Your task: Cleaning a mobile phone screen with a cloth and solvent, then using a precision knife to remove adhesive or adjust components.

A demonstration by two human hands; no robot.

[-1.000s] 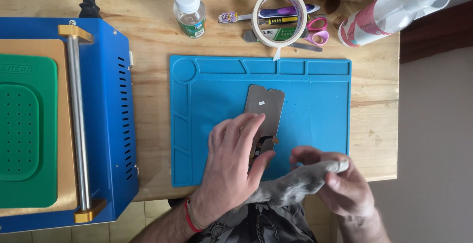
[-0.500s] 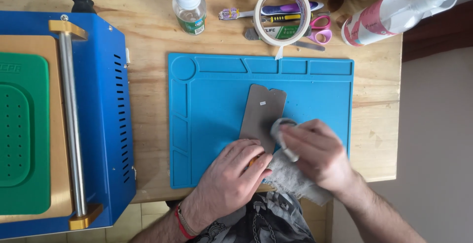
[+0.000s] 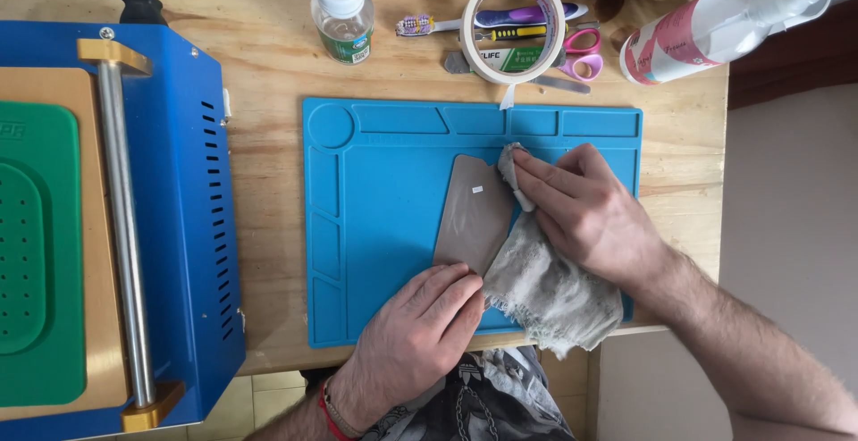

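Head view: hands (image 3: 500,267), cloth (image 3: 550,289), phone panel (image 3: 474,213).

A pale plywood bench (image 3: 268,182) fills most of the frame under even, soft daylight, with a grey wall surface (image 3: 786,173) at right, a dark red-brown strip (image 3: 786,57) at upper right, and yellowish floor tiles (image 3: 268,392) at lower centre.

A small repair workbench: a blue silicone work mat (image 3: 393,182) under the hands, a blue roller machine (image 3: 116,226) to their left, masking tape (image 3: 516,25) and hand tools (image 3: 572,43) beyond them on bare wood (image 3: 259,182).
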